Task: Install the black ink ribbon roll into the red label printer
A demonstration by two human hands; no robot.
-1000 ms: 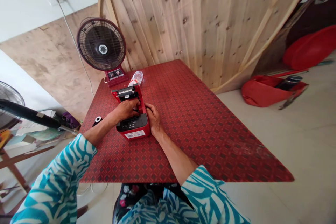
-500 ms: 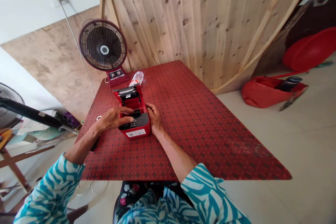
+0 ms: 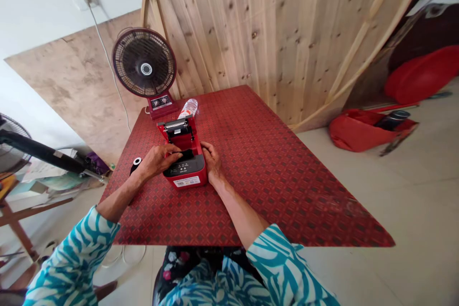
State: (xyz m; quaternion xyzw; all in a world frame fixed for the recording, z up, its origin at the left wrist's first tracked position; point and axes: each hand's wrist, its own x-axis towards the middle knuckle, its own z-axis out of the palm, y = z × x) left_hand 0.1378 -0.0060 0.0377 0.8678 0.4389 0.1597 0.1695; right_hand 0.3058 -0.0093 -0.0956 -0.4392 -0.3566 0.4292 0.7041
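Note:
A red label printer with a dark front panel stands on the table, its lid raised and tilted back. My left hand reaches over the printer's left side. Its thumb and fingers are pinched together at the left end of a black piece inside the opening; the fingertips partly hide the contact. Along the printer's right wall, my right hand is wrapped, gripping that side. A black roll with a white core sits left of the printer, partly behind my left wrist.
A table fan and a clear plastic bottle are at the back of the red patterned table. Wooden boards lean behind it. Another fan stands at left. A red bag lies on the floor at right.
My left hand has pulled back slightly from over the front panel, and its thumb has closed towards the fingers. The roll beside it shows more. My right hand keeps its hold.

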